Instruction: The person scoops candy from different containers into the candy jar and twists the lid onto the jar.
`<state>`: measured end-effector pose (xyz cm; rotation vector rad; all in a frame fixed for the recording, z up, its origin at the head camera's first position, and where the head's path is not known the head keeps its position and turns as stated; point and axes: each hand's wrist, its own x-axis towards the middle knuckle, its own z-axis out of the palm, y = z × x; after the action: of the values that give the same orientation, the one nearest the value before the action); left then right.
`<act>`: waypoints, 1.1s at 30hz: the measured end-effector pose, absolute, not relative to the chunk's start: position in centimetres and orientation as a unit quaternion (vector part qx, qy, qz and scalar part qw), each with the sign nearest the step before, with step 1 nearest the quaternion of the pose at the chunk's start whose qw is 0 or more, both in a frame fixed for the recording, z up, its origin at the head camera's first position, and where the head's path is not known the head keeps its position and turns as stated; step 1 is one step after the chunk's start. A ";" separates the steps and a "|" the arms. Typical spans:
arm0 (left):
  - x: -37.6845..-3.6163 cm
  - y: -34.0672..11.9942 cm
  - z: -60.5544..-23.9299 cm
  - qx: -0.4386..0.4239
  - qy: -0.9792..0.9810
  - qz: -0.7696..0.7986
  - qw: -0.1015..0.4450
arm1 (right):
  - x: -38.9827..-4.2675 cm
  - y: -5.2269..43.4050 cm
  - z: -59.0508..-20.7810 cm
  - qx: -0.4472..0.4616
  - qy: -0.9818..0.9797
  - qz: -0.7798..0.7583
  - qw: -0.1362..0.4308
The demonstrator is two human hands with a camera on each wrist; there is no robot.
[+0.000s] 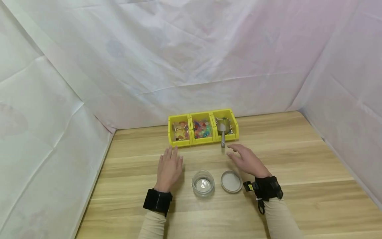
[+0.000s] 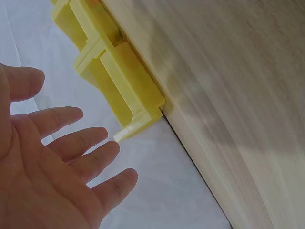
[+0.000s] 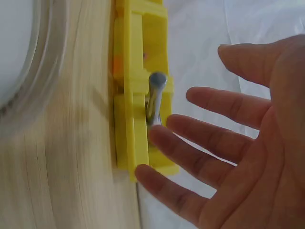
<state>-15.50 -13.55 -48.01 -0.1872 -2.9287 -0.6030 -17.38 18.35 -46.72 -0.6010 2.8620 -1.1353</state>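
My left hand (image 1: pixel 169 168) is held out with straight fingers in front of the leftmost yellow bin (image 1: pixel 180 143), holding nothing. On the right, my right hand (image 1: pixel 248 160) has loosely bent fingers, also holding nothing; it is nearest to the handle of a metal scoop (image 1: pixel 223 139). That scoop lies in the right-hand yellow bin (image 1: pixel 235 132), its handle sticking out over the front edge. Between the hands stands an open clear jar (image 1: pixel 203 184), upright. A round lid (image 1: pixel 231 181) lies flat to the jar's right. In the right wrist view the scoop's handle (image 3: pixel 156 90) appears beyond the fingertips.
The middle yellow bin (image 1: pixel 203 140) holds colourful wrapped candies, and the left one holds small candies with white sticks. A white cloth (image 1: pixel 191 66) hangs behind the wooden table (image 1: pixel 277 146) and along both sides.
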 end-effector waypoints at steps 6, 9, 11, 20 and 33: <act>-15.8 -13.6 -48.1 -0.068 -0.973 -0.206 0.080 | -17.8 17.8 -46.5 -0.185 0.902 -0.386 0.044; -15.8 -13.6 -48.1 -0.067 -0.972 -0.210 0.080 | -18.0 17.7 -46.4 -0.187 0.896 -0.398 0.056; -15.8 -13.6 -48.0 -0.065 -0.971 -0.213 0.081 | -18.2 17.6 -46.4 -0.184 0.894 -0.404 0.063; -15.7 -13.5 -48.0 -0.065 -0.969 -0.224 0.080 | -18.9 17.7 -46.5 -0.113 0.846 -0.501 0.143; -15.7 -13.9 -48.3 -0.066 -0.967 -0.232 0.086 | -20.4 18.6 -47.4 -0.017 0.769 -0.602 0.216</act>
<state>-15.75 -13.89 -48.31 -0.1980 -2.8810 -0.6905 -20.38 18.55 -47.36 -0.0460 2.1301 -1.6677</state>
